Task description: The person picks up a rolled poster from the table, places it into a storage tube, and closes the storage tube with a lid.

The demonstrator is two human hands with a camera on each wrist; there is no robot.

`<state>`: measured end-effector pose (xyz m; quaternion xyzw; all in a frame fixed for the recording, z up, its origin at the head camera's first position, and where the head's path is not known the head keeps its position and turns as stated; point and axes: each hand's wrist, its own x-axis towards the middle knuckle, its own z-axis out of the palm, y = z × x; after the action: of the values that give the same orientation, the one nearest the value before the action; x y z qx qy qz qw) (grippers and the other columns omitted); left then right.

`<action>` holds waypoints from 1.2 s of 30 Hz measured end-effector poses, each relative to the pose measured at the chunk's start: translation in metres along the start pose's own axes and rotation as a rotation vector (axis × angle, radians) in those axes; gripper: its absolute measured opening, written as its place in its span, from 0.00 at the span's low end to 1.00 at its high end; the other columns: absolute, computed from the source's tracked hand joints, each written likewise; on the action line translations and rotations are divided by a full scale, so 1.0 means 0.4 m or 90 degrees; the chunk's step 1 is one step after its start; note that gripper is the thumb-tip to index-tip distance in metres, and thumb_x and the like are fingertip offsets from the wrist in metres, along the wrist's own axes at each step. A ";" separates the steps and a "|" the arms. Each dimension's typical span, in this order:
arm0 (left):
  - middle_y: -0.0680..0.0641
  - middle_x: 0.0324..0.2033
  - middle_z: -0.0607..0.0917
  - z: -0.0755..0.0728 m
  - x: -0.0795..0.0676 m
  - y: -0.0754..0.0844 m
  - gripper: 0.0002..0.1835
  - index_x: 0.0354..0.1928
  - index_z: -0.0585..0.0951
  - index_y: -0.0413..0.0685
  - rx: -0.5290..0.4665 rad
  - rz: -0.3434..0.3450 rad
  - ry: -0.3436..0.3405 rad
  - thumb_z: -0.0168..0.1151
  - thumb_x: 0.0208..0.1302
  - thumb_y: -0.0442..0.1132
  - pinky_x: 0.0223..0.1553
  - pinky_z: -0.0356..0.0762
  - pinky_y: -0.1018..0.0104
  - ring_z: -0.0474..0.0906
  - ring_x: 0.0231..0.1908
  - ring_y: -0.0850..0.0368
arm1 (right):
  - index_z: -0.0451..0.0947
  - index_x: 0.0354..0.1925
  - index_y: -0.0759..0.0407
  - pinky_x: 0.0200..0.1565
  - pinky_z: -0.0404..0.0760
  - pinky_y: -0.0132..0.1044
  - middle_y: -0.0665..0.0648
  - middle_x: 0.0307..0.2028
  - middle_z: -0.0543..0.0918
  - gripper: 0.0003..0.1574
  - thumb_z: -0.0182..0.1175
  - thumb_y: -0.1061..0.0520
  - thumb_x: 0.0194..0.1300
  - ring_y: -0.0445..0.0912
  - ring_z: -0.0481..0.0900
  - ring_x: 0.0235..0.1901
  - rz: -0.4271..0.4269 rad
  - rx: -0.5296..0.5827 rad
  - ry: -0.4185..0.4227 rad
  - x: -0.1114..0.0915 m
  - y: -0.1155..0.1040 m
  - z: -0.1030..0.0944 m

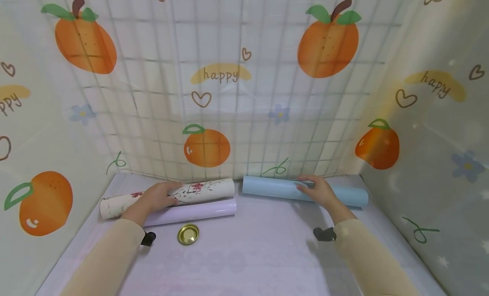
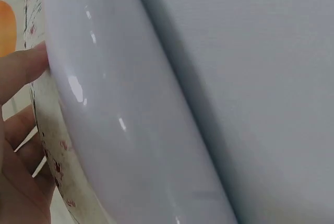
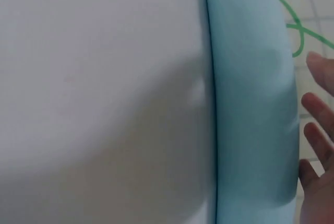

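At the back left of the table lies a white paper roll with red blossoms point(image 1: 208, 191). My left hand point(image 1: 157, 197) grips it from above, the thumb on the near side and the fingers reaching behind. A glossy lilac roll point(image 1: 208, 211) lies alongside in front, close by that thumb; in the left wrist view the lilac roll point(image 2: 120, 109) covers much of the blossom roll. At the back right is a light blue roll point(image 1: 271, 188). Over its middle rests my right hand point(image 1: 322, 192), its fingers loosely spread along the far side of the blue roll point(image 3: 255, 98) in the right wrist view.
A small round gold dish point(image 1: 188, 234) sits on the pale table point(image 1: 259, 253) in front of the lilac roll. Curtains printed with oranges point(image 1: 229, 113) enclose the back and both sides. Dark pieces point(image 1: 324, 234) show at both cuffs.
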<state>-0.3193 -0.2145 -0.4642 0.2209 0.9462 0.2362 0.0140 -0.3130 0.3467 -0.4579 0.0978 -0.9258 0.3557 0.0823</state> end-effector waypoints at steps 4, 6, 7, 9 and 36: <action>0.41 0.69 0.71 0.009 -0.002 0.001 0.32 0.70 0.72 0.46 0.001 0.024 0.009 0.68 0.65 0.40 0.71 0.59 0.44 0.63 0.70 0.39 | 0.81 0.56 0.63 0.65 0.64 0.65 0.68 0.58 0.80 0.24 0.69 0.54 0.65 0.67 0.71 0.63 -0.029 -0.006 -0.005 0.005 0.010 0.005; 0.41 0.70 0.69 0.012 -0.004 0.002 0.32 0.71 0.72 0.46 0.001 0.024 0.014 0.68 0.66 0.40 0.71 0.57 0.43 0.61 0.71 0.39 | 0.81 0.56 0.64 0.65 0.64 0.65 0.69 0.58 0.80 0.24 0.69 0.55 0.65 0.68 0.71 0.62 -0.049 -0.018 -0.010 0.009 0.012 0.008; 0.40 0.71 0.69 0.013 -0.005 0.003 0.32 0.71 0.72 0.47 0.002 0.022 0.017 0.68 0.66 0.40 0.71 0.57 0.43 0.61 0.71 0.39 | 0.81 0.56 0.65 0.65 0.64 0.65 0.69 0.58 0.80 0.25 0.69 0.55 0.65 0.68 0.71 0.62 -0.059 -0.023 -0.013 0.011 0.012 0.010; 0.39 0.72 0.67 0.016 -0.006 0.006 0.31 0.71 0.72 0.47 0.010 0.023 0.025 0.68 0.66 0.41 0.71 0.57 0.42 0.60 0.72 0.38 | 0.81 0.56 0.65 0.65 0.64 0.64 0.70 0.57 0.80 0.25 0.70 0.55 0.64 0.68 0.72 0.61 -0.076 -0.032 -0.018 0.014 0.010 0.012; 0.45 0.52 0.86 0.055 -0.092 0.044 0.16 0.53 0.86 0.46 -0.097 0.076 0.134 0.69 0.63 0.36 0.62 0.71 0.43 0.79 0.57 0.41 | 0.76 0.66 0.48 0.63 0.51 0.77 0.68 0.69 0.68 0.37 0.72 0.50 0.60 0.72 0.60 0.69 -0.093 -0.177 -0.158 0.041 -0.010 0.025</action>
<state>-0.2761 -0.2066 -0.4785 0.2490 0.9069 0.3296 -0.0826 -0.3287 0.3351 -0.4590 0.1959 -0.9594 0.2029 0.0057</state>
